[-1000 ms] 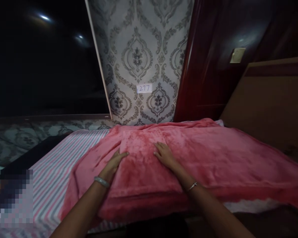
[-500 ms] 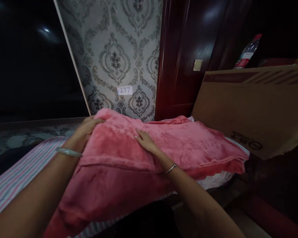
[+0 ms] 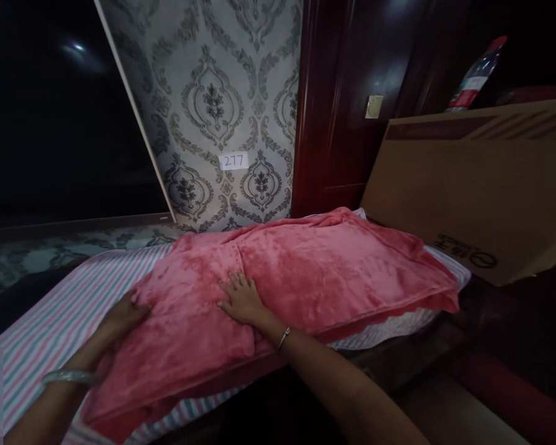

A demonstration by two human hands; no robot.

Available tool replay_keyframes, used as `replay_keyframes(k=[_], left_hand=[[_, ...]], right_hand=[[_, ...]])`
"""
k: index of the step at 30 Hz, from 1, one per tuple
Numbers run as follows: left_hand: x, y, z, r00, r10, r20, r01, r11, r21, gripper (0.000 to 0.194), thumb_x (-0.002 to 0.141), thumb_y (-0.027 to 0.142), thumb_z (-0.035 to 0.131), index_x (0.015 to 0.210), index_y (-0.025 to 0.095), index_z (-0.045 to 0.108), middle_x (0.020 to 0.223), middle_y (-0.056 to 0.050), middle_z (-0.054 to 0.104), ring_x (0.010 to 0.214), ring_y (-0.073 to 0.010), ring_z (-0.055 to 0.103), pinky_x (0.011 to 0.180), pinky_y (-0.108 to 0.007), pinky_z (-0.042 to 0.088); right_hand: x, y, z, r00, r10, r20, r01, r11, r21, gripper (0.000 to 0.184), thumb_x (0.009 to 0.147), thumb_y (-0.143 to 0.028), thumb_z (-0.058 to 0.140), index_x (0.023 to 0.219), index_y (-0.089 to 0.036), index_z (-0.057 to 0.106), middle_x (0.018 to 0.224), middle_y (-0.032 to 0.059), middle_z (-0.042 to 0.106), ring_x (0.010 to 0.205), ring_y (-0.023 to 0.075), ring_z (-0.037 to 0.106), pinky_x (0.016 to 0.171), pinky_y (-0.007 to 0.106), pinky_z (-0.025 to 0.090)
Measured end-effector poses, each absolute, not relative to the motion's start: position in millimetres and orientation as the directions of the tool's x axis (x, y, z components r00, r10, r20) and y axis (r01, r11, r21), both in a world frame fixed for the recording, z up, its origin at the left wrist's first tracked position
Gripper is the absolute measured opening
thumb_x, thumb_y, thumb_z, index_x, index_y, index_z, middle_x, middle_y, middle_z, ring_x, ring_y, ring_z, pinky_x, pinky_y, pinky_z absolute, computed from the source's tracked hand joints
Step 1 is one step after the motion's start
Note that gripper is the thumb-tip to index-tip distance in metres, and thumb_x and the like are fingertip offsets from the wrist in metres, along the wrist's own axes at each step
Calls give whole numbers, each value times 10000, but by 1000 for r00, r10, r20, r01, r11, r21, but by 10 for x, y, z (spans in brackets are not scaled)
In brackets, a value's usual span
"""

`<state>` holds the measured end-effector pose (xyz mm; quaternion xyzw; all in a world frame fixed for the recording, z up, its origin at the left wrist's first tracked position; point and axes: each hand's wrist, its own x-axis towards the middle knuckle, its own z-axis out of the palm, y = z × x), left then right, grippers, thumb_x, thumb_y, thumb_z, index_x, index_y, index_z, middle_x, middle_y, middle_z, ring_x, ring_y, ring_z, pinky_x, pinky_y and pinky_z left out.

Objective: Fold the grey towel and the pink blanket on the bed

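Note:
A plush pink blanket [image 3: 301, 272] lies folded in layers over a striped sheet [image 3: 86, 296]. At the blanket's left edge, my left hand [image 3: 124, 314] is closed, its thumb over the edge and its fingers partly hidden. My right hand [image 3: 241, 300] rests flat on the blanket's upper layer with fingers spread, close to a fold line that runs front to back. Along the near side, the blanket's layered edge overhangs the sheet.
To the right stands a large cardboard box [image 3: 463, 185] with a plastic bottle [image 3: 475, 77] on top. A dark screen [image 3: 69, 123] is at the left. Behind are patterned wallpaper, a paper label [image 3: 234, 161] marked 277 and a dark red door frame [image 3: 328, 123].
My left hand has come down and toward me with the blanket's left edge, and the raised layer now lies flatter. My right hand has slid left and nearer, its fingers spreading.

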<state>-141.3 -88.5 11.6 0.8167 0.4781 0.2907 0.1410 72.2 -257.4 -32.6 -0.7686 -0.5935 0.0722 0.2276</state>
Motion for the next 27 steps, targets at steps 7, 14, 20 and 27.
replay_keyframes(k=[7,14,20,27], left_hand=[[-384,-967,423,734,621,276,598,-783,170,740,857,366,465,1516,41,374,1550,-216,439,1449,-304,404,1184,-404,328],[335,-1374,-61,785,590,189,595,-803,36,649,944,402,354,1517,104,420,1598,-219,360,1485,-382,310,1162,-617,262],[361,-1343,-273,793,527,305,577,-811,-100,621,939,373,332,1474,102,494,1542,-230,443,1418,-401,404,1121,-605,318],[378,-1334,-257,808,503,308,564,-810,-158,636,941,378,261,1458,97,503,1532,-220,458,1400,-387,422,1070,-584,385]], right_hand=[[1031,-2768,-181,242,962,124,892,-170,-419,606,1013,-495,421,1572,-277,337,1667,90,221,1538,293,149,1206,565,214],[2020,-3690,-221,588,804,92,791,-547,-273,582,1027,-492,391,1567,-281,347,1663,111,225,1532,310,167,1187,616,188],[2845,-4508,-338,749,662,11,653,-736,-176,553,1041,-461,340,1556,-264,378,1660,92,245,1522,261,211,1195,515,215],[3504,-5208,-274,927,361,100,371,-921,-118,552,1048,-431,302,1549,-215,382,1626,147,310,1482,292,268,1143,528,281]])
